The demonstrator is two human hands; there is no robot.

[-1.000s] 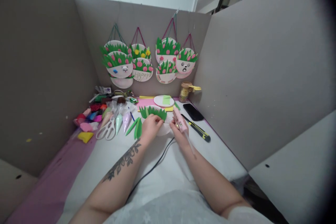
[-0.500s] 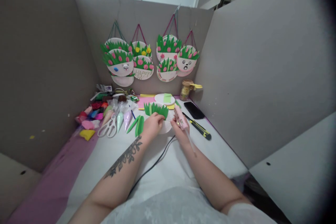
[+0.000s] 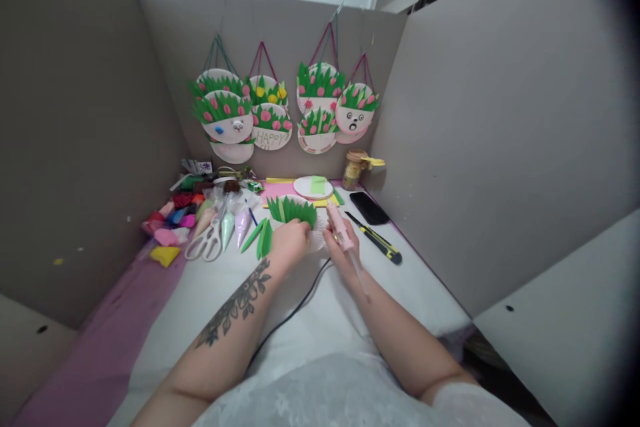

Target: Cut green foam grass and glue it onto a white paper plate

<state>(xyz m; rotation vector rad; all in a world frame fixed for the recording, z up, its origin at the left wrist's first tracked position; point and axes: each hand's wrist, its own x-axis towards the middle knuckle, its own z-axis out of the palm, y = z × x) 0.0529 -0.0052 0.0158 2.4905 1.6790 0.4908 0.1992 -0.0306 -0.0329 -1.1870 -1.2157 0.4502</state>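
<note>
Plate (image 3: 271,139) on wall (image 3: 290,23): "HAPPY". R grip (image 3: 344,259) wrapped rnd glue gun (image 3: 340,228); L grip (image 3: 291,240) at grn paper (image 3: 295,212), hold unclear.

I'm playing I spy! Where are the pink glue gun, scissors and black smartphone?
Pink glue gun (image 3: 341,229): head view, on its body.
Scissors (image 3: 207,239): head view, on the handle loops.
Black smartphone (image 3: 369,208): head view, on its face.

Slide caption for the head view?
Right hand holds a pink glue gun; left hand at a paper plate with green paper grass.
</note>
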